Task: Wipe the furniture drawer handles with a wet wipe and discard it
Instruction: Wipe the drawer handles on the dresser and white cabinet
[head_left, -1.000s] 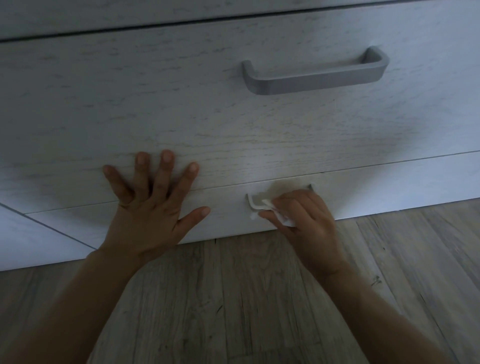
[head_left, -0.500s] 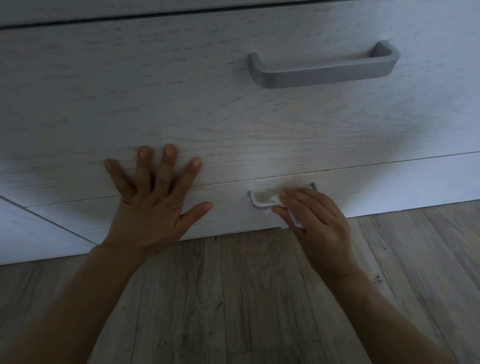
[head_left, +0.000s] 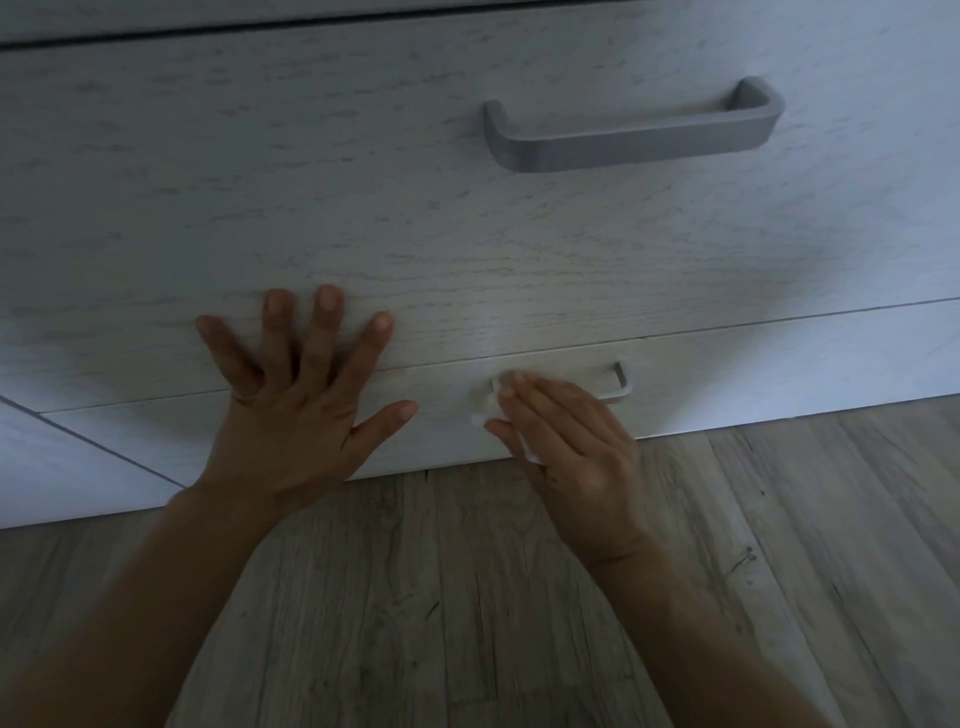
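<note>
My right hand (head_left: 566, 447) presses a white wet wipe (head_left: 485, 408) against the left end of the bottom drawer's small handle (head_left: 621, 383). Only the handle's right end shows; the rest is under my fingers. Most of the wipe is hidden beneath the hand. My left hand (head_left: 296, 410) lies flat with fingers spread on the drawer fronts, across the gap between the bottom drawer and the one above. A larger grey bar handle (head_left: 631, 140) sits on the upper drawer (head_left: 363, 208), untouched.
The pale wood-grain chest fills the upper view. A wood-plank floor (head_left: 467, 597) runs beneath both forearms up to the base of the furniture. A side panel edge (head_left: 93, 447) slants at the lower left.
My right hand has slid the wipe leftward along the bottom handle, uncovering the handle's right end. My left hand stays flat in the same place.
</note>
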